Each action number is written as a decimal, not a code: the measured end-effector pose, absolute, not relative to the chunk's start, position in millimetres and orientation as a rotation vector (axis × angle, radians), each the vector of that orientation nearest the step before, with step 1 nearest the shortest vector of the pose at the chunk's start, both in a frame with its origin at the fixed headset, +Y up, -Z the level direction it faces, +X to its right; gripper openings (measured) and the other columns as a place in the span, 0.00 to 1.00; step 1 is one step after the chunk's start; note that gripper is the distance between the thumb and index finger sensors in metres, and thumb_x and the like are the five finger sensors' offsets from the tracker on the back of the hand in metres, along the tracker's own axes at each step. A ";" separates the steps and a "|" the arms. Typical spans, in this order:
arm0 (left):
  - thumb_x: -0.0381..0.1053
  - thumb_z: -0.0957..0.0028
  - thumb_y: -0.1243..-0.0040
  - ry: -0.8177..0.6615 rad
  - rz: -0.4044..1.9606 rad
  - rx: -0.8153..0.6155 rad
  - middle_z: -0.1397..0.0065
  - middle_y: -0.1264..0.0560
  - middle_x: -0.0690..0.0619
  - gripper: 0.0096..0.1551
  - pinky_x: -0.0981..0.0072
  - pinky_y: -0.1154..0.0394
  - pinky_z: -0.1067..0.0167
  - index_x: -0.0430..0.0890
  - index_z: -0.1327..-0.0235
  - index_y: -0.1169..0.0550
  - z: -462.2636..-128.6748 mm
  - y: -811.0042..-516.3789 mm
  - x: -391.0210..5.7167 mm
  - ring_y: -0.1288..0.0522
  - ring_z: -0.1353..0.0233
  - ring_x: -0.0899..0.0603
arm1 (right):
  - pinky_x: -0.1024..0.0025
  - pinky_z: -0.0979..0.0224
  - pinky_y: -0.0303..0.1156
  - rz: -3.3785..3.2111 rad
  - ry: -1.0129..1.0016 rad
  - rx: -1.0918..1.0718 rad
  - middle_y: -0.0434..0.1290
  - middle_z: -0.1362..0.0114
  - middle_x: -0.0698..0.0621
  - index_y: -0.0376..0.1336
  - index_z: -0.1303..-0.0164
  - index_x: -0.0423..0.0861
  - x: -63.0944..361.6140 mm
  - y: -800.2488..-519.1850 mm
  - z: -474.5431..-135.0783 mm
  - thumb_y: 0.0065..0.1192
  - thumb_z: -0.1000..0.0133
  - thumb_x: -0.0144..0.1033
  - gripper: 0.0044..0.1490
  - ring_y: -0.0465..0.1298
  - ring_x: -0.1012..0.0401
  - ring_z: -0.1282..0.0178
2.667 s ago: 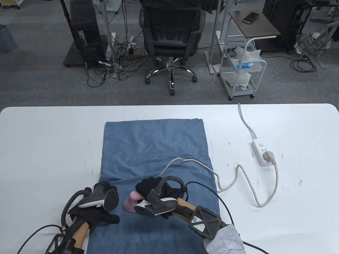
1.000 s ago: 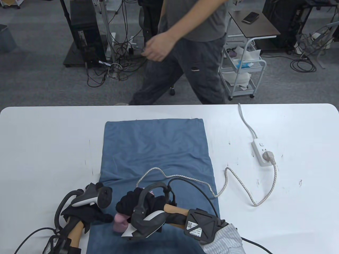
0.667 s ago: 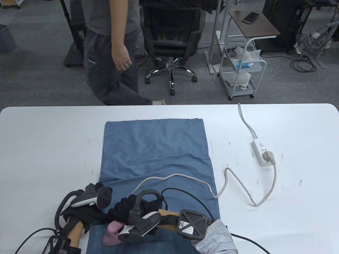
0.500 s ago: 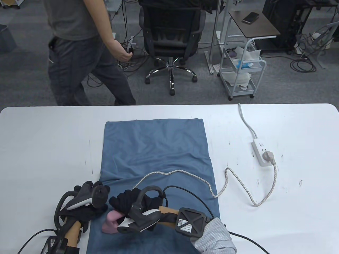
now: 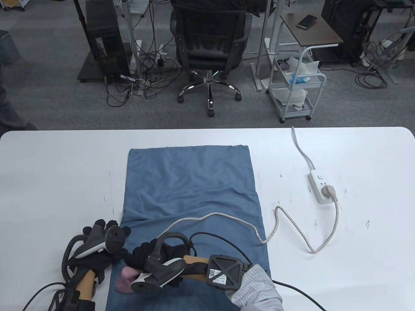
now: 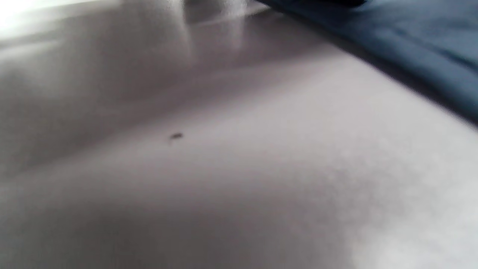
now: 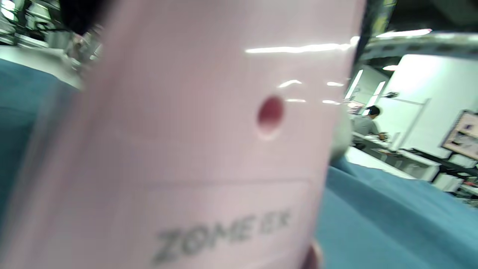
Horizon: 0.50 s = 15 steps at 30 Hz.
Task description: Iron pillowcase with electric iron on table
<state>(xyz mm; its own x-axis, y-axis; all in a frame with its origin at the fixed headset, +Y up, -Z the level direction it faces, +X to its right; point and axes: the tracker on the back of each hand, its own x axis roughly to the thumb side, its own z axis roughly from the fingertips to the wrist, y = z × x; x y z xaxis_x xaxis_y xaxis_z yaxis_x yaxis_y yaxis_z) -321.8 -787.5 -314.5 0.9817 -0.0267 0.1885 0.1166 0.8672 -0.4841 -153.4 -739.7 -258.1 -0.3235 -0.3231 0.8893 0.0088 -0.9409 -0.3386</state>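
A blue pillowcase (image 5: 189,181) lies flat along the middle of the white table (image 5: 48,175), creased across its near half. My right hand (image 5: 142,259) grips a small pink iron (image 5: 124,281) that sits on the pillowcase's near left corner. The iron fills the right wrist view (image 7: 194,142), with blue cloth (image 7: 392,220) behind it. My left hand (image 5: 102,236) rests by the pillowcase's left edge, fingers spread; whether it touches the cloth is unclear. The left wrist view shows bare table (image 6: 224,168) and the pillowcase edge (image 6: 410,45).
The iron's braided cord (image 5: 275,223) runs across the pillowcase to a plug in a white power strip (image 5: 319,188) on the table's right. An office chair (image 5: 209,42) and a white cart (image 5: 296,87) stand beyond the far edge.
My right hand slid the iron toward me and to the left across the pillowcase's near end. My left hand shifted left to the cloth's edge. A person walked past behind the table and left.
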 end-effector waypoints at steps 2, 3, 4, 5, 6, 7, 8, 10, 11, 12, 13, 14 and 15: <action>0.65 0.45 0.56 -0.164 -0.080 -0.513 0.11 0.62 0.38 0.46 0.27 0.64 0.29 0.58 0.16 0.56 -314.0 -787.4 -322.9 0.66 0.18 0.24 | 0.61 0.45 0.79 -2.439 0.483 -1.555 0.75 0.41 0.49 0.56 0.25 0.36 -153.7 -743.2 -263.5 0.52 0.45 0.56 0.46 0.79 0.58 0.54; 0.67 0.48 0.56 -0.154 -0.085 -0.507 0.11 0.63 0.37 0.49 0.27 0.63 0.29 0.57 0.15 0.57 -313.9 -787.4 -323.9 0.66 0.18 0.23 | 0.61 0.45 0.78 -2.458 0.527 -1.482 0.75 0.41 0.48 0.56 0.25 0.35 -153.9 -744.7 -265.8 0.52 0.45 0.55 0.46 0.79 0.58 0.54; 0.68 0.49 0.56 -0.144 -0.092 -0.500 0.11 0.63 0.37 0.51 0.27 0.63 0.29 0.57 0.15 0.57 -314.2 -787.5 -325.5 0.66 0.18 0.23 | 0.61 0.45 0.79 -2.450 0.549 -1.426 0.75 0.41 0.49 0.56 0.25 0.35 -154.3 -744.9 -268.2 0.51 0.45 0.55 0.46 0.79 0.58 0.54; 0.69 0.50 0.56 -0.139 -0.090 -0.497 0.11 0.63 0.37 0.52 0.27 0.63 0.29 0.57 0.15 0.57 -314.9 -788.3 -327.5 0.66 0.18 0.23 | 0.63 0.45 0.79 -2.423 0.515 -1.452 0.75 0.41 0.50 0.56 0.25 0.36 -154.7 -743.1 -269.1 0.50 0.45 0.56 0.46 0.79 0.59 0.54; 0.70 0.51 0.56 -0.138 -0.086 -0.502 0.11 0.63 0.37 0.52 0.27 0.63 0.29 0.57 0.15 0.57 -315.4 -788.8 -328.3 0.66 0.18 0.23 | 0.62 0.45 0.79 -2.428 0.494 -1.491 0.74 0.42 0.50 0.56 0.25 0.35 -155.4 -742.8 -268.9 0.52 0.44 0.55 0.45 0.79 0.59 0.54; 0.70 0.50 0.57 -0.135 -0.079 -0.512 0.11 0.63 0.37 0.52 0.27 0.64 0.29 0.57 0.15 0.58 -315.8 -789.3 -329.2 0.67 0.19 0.23 | 0.62 0.46 0.79 -2.431 0.470 -1.545 0.75 0.42 0.50 0.57 0.26 0.36 -154.7 -741.7 -268.3 0.53 0.45 0.54 0.45 0.79 0.59 0.55; 0.70 0.49 0.57 -0.131 -0.075 -0.512 0.11 0.63 0.37 0.51 0.27 0.64 0.29 0.57 0.15 0.58 -315.7 -789.5 -329.8 0.67 0.18 0.23 | 0.63 0.45 0.79 -2.406 0.443 -1.621 0.74 0.43 0.51 0.57 0.26 0.38 -154.0 -740.6 -267.5 0.54 0.46 0.54 0.44 0.78 0.60 0.55; 0.70 0.48 0.57 -0.130 -0.076 -0.510 0.11 0.63 0.36 0.51 0.27 0.64 0.29 0.56 0.15 0.58 -315.8 -789.5 -330.0 0.67 0.19 0.23 | 0.62 0.45 0.79 -2.384 0.371 -1.781 0.75 0.44 0.52 0.58 0.28 0.40 -153.8 -739.3 -262.1 0.56 0.47 0.54 0.42 0.79 0.60 0.55; 0.70 0.48 0.58 -0.131 -0.079 -0.511 0.11 0.63 0.36 0.51 0.27 0.64 0.29 0.56 0.14 0.58 -315.8 -789.2 -329.9 0.67 0.18 0.23 | 0.62 0.45 0.78 -2.387 0.365 -1.775 0.75 0.44 0.52 0.58 0.28 0.41 -154.1 -739.8 -260.4 0.56 0.47 0.54 0.42 0.78 0.59 0.55; 0.70 0.48 0.58 -0.129 -0.083 -0.513 0.11 0.64 0.36 0.52 0.27 0.64 0.29 0.55 0.14 0.58 -316.0 -789.0 -329.9 0.67 0.18 0.23 | 0.62 0.45 0.79 -2.372 0.390 -1.754 0.75 0.44 0.52 0.58 0.28 0.41 -155.7 -740.0 -260.3 0.56 0.47 0.54 0.42 0.79 0.59 0.55; 0.70 0.48 0.58 -0.127 -0.088 -0.516 0.11 0.64 0.36 0.52 0.27 0.64 0.29 0.55 0.14 0.58 -315.8 -788.3 -329.5 0.67 0.18 0.23 | 0.63 0.45 0.79 -2.360 0.386 -1.737 0.75 0.44 0.53 0.58 0.29 0.42 -156.4 -739.0 -261.5 0.55 0.47 0.55 0.41 0.79 0.60 0.55; 0.70 0.48 0.58 -0.127 -0.090 -0.521 0.11 0.64 0.36 0.52 0.27 0.64 0.29 0.55 0.14 0.59 -315.8 -788.1 -329.3 0.67 0.18 0.23 | 0.62 0.45 0.79 -2.372 0.355 -1.726 0.75 0.43 0.53 0.58 0.29 0.42 -157.7 -739.0 -263.2 0.54 0.47 0.56 0.42 0.79 0.60 0.55; 0.70 0.48 0.58 -0.125 -0.090 -0.523 0.11 0.64 0.36 0.52 0.27 0.64 0.28 0.55 0.14 0.59 -315.6 -788.0 -329.2 0.67 0.18 0.23 | 0.61 0.45 0.79 -2.389 0.338 -1.715 0.75 0.43 0.52 0.58 0.28 0.42 -158.4 -739.4 -264.2 0.54 0.47 0.55 0.42 0.79 0.59 0.55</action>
<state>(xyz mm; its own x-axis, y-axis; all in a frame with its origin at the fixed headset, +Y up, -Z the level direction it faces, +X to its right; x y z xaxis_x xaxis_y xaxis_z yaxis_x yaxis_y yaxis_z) -329.2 -788.0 -315.6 0.9883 -0.0539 0.1424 0.1180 0.8625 -0.4922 -158.4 -739.4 -264.2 -0.3177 -0.2768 0.9069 0.0141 -0.9577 -0.2874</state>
